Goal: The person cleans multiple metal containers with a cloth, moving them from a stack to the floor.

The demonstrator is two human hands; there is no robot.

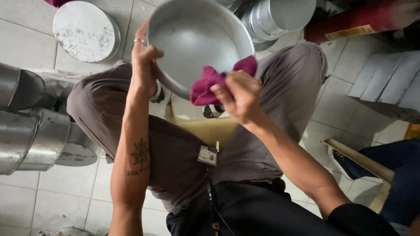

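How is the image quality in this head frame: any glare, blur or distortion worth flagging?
Head view: even indoor light, only soft sheen inside the round metal pan, no blown glare. The left hand on its rim and the right hand gripping the magenta cloth look slightly soft. Wide-angle stretch bends the floor tiles at the edges.

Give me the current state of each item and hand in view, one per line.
Round silver metal pan: tilted, held off the floor.
Magenta cloth: bunched, pressed on the pan's rim.
Left hand: gripping the pan's edge.
Right hand: clutching the cloth.
Upturned round metal pan: resting on the tiled floor.
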